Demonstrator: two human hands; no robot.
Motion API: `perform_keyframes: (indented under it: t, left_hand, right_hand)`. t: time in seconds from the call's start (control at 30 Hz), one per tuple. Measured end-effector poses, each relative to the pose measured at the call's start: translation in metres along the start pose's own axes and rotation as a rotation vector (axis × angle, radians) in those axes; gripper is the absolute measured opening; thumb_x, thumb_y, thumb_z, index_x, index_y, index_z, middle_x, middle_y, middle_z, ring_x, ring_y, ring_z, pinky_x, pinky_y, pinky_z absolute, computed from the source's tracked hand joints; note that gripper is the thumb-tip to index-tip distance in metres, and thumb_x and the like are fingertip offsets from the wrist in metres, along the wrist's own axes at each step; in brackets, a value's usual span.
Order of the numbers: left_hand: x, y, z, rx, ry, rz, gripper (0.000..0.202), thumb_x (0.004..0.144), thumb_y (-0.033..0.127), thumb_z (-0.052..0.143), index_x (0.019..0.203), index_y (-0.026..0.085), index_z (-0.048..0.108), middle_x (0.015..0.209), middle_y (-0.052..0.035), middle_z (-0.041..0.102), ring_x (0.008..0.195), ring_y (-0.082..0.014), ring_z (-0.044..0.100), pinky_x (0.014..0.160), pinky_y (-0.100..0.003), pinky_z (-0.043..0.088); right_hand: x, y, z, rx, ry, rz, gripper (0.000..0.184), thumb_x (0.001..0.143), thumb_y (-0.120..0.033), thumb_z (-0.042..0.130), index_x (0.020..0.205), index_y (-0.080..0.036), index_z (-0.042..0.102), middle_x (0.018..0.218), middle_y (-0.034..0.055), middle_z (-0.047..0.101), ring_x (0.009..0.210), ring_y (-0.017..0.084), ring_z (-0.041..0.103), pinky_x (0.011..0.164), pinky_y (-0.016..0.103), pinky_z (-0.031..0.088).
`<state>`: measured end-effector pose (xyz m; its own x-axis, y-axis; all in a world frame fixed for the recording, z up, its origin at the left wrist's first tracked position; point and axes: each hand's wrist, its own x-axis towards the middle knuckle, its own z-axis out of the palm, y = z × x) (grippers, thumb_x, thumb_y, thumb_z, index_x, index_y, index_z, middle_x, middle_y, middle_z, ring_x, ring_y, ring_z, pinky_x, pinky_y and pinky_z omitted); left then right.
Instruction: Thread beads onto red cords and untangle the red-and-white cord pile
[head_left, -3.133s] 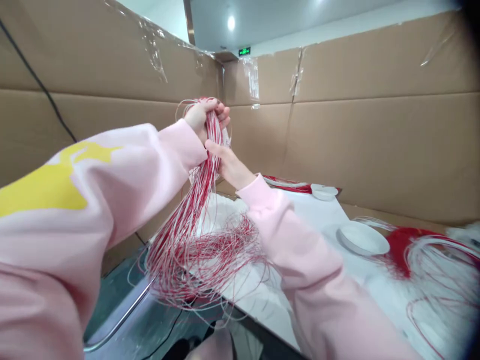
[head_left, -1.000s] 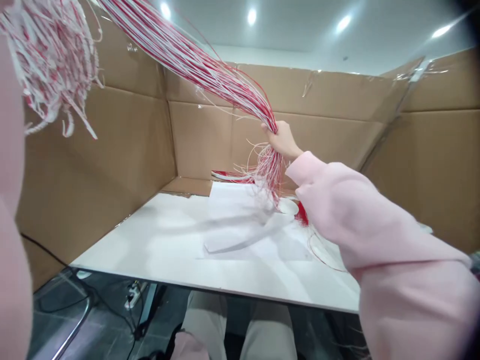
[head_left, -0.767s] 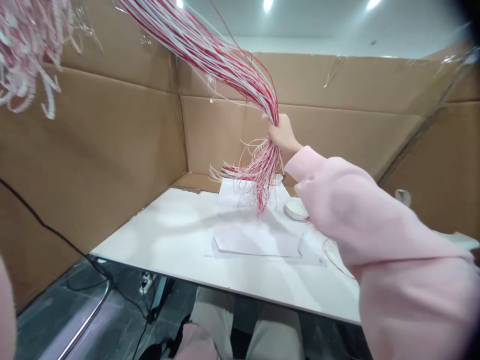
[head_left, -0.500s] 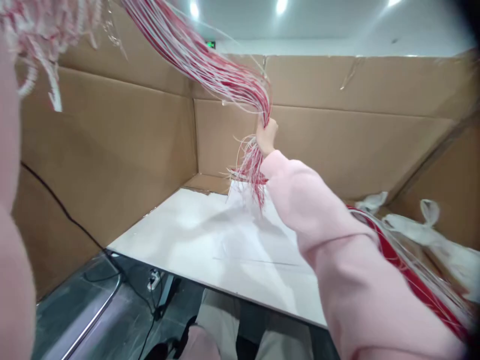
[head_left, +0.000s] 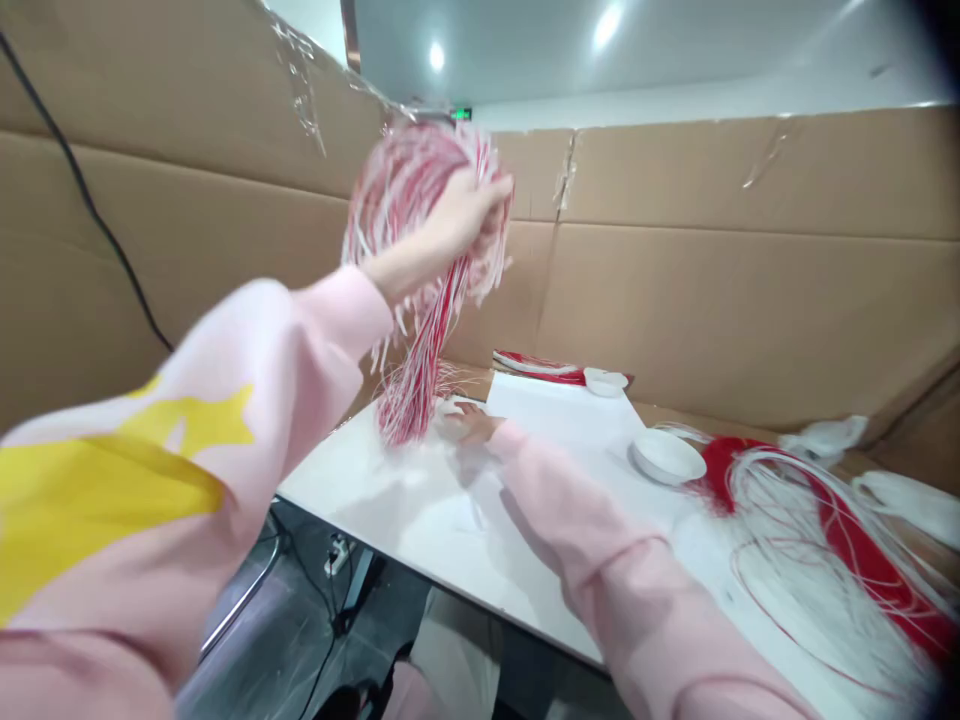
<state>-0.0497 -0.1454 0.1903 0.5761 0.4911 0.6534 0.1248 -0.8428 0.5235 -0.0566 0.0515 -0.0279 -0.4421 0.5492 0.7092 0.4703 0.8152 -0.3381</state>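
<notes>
My left hand (head_left: pixel 474 210) is raised above the table, its fingers wrapped round the upper part of a thick bundle of red and white strings (head_left: pixel 439 325). Frayed, looped string hangs about that hand, and a straighter tail drops until its loose tips reach the white tabletop. Just right of those tips is my right hand (head_left: pixel 474 425), low over the table, slightly blurred, with fingers stretched out to the left and nothing visible in them. I cannot tell whether it touches the strings.
White bowls stand on the table (head_left: pixel 360 490), one dish (head_left: pixel 604 381) at the back and one bowl (head_left: pixel 667 457) at the right. Red and white strings (head_left: pixel 810 520) spread along the right side. Cardboard walls (head_left: pixel 712 300) enclose the table. White plastic bags (head_left: pixel 825 438) lie at the right.
My right hand has let go of the strings' end and moved down to the table. My left hand has come into view holding the bundle, which now hangs down. The view has shifted.
</notes>
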Motion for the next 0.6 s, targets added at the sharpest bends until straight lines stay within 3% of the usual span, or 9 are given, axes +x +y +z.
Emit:
perform_keyframes:
  t: [0.07, 0.13, 0.2, 0.33, 0.47, 0.53, 0.6]
  left_hand:
    - [-0.020, -0.040, -0.002, -0.005, 0.085, -0.012, 0.031, 0.086, 0.017, 0.035, 0.056, 0.016, 0.027, 0.039, 0.0100, 0.017, 0.028, 0.0018, 0.017, 0.034, -0.008, 0.011]
    - [-0.041, -0.076, -0.004, -0.090, 0.034, -0.093, 0.024, 0.084, 0.021, 0.039, 0.061, 0.015, 0.035, 0.041, 0.0103, 0.017, 0.028, 0.0008, 0.014, 0.033, -0.010, 0.011]
    - [-0.056, -0.100, -0.002, -0.173, -0.036, -0.135, 0.015, 0.082, 0.023, 0.043, 0.069, 0.015, 0.042, 0.042, 0.0102, 0.017, 0.029, 0.0001, 0.013, 0.032, -0.011, 0.011]
    - [-0.067, -0.115, 0.019, -0.318, -0.103, -0.120, 0.013, 0.080, 0.027, 0.047, 0.076, 0.015, 0.046, 0.045, 0.0101, 0.016, 0.031, -0.0004, 0.012, 0.031, -0.012, 0.013]
    - [-0.061, -0.121, 0.044, -0.350, -0.182, -0.170, 0.015, 0.078, 0.028, 0.050, 0.075, 0.014, 0.046, 0.046, 0.0098, 0.017, 0.033, 0.0001, 0.013, 0.032, -0.011, 0.013]
    - [-0.057, -0.128, 0.054, -0.348, -0.222, -0.206, 0.017, 0.078, 0.030, 0.051, 0.074, 0.014, 0.046, 0.047, 0.0097, 0.017, 0.034, 0.0001, 0.013, 0.032, -0.011, 0.012]
    - [-0.055, -0.138, 0.063, -0.346, -0.249, -0.217, 0.020, 0.077, 0.032, 0.052, 0.072, 0.014, 0.044, 0.047, 0.0096, 0.017, 0.034, -0.0002, 0.013, 0.032, -0.012, 0.012]
  right_hand:
    - [-0.028, 0.015, -0.014, 0.038, -0.130, -0.044, 0.041, 0.054, -0.010, 0.070, 0.094, -0.009, 0.064, 0.105, 0.0124, 0.058, 0.105, 0.020, 0.049, 0.092, 0.030, 0.032]
    - [-0.060, 0.030, -0.043, 0.120, -0.322, -0.173, 0.038, 0.064, -0.011, 0.064, 0.101, -0.010, 0.063, 0.104, 0.0121, 0.060, 0.100, 0.018, 0.053, 0.091, 0.027, 0.035]
    - [-0.096, 0.040, -0.077, 0.158, -0.350, -0.140, 0.034, 0.076, -0.015, 0.052, 0.109, -0.008, 0.058, 0.103, 0.0127, 0.061, 0.095, 0.016, 0.056, 0.087, 0.026, 0.038]
    - [-0.162, 0.024, -0.137, 0.227, -0.358, -0.102, 0.034, 0.087, -0.027, 0.038, 0.112, -0.012, 0.055, 0.103, 0.0093, 0.061, 0.100, 0.015, 0.053, 0.091, 0.028, 0.037]
    - [-0.201, -0.020, -0.166, 0.380, -0.521, -0.256, 0.031, 0.089, -0.024, 0.036, 0.112, -0.012, 0.054, 0.106, 0.0087, 0.060, 0.102, 0.014, 0.053, 0.091, 0.029, 0.039]
    - [-0.204, -0.034, -0.165, 0.384, -0.403, -0.278, 0.033, 0.088, -0.023, 0.039, 0.118, -0.015, 0.050, 0.112, 0.0078, 0.056, 0.107, 0.014, 0.049, 0.094, 0.030, 0.036]
    - [-0.195, -0.035, -0.156, 0.373, -0.180, -0.222, 0.036, 0.087, -0.027, 0.043, 0.121, -0.017, 0.047, 0.117, 0.0072, 0.053, 0.111, 0.015, 0.046, 0.097, 0.032, 0.033]
